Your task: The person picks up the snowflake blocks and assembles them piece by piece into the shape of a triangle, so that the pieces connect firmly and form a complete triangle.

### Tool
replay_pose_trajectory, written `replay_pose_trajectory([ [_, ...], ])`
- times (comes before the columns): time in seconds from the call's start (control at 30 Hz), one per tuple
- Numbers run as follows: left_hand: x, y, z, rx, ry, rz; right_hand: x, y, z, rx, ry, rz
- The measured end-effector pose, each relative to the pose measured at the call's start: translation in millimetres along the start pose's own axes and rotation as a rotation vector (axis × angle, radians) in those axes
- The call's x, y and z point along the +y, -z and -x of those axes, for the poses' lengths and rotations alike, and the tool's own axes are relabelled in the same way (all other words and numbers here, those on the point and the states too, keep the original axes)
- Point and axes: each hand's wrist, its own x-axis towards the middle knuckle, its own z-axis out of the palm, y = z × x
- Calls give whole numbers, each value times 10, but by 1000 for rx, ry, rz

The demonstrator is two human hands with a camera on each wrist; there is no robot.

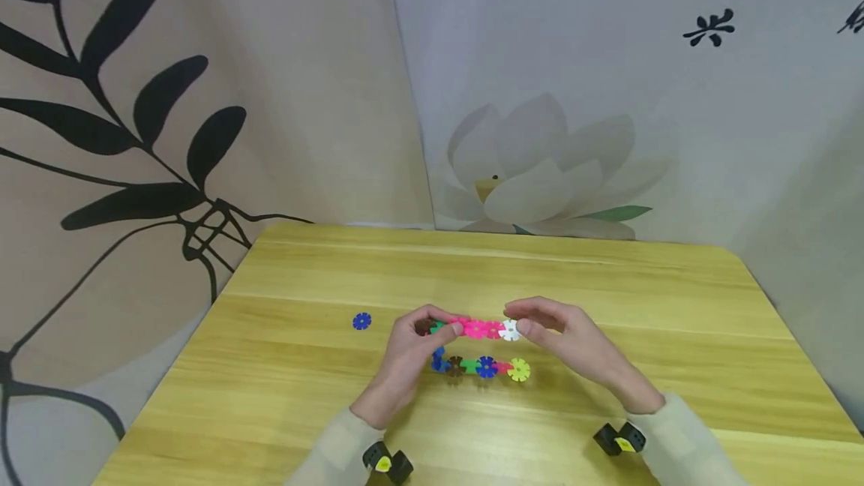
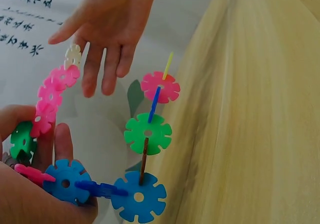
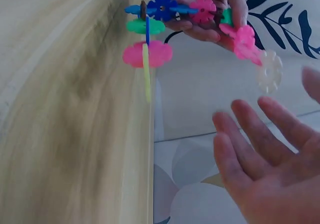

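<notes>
A chain of interlocking plastic snowflake discs [image 1: 476, 329] bends into a U shape. My left hand [image 1: 412, 351] grips it between thumb and fingers at the green and pink discs. One arm of the chain runs through several pink discs to a white disc [image 3: 270, 71] at its end. Along the other arm come blue, brown, green and pink discs, ending in a yellow disc [image 1: 519, 370]. My right hand [image 1: 574, 343] is beside the white end, its fingers loosely extended and spread. Both wrist views show a gap between those fingers and the white disc.
One loose blue disc [image 1: 361, 321] lies on the wooden table [image 1: 283, 396], left of my left hand. Behind the table's far edge hangs a pale backdrop [image 1: 324, 96] with printed leaves, a lotus and characters.
</notes>
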Motion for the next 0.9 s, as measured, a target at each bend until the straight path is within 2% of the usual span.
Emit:
replay_pose_trajectory([
  [0.1, -11, 22, 3, -18, -3, -4, -25, -61, -3, -39, -16, -14],
  [0.33, -49, 60, 6, -117, -14, -53, -64, -174, -10, -13, -45, 9],
  [0.7, -69, 90, -23, -157, -4, -59, -59, -214, -66, 35, -40, 35],
  [0.9, -17, 189, -31, -293, 45, -112, -31, -182, -67, 37, -90, -4],
])
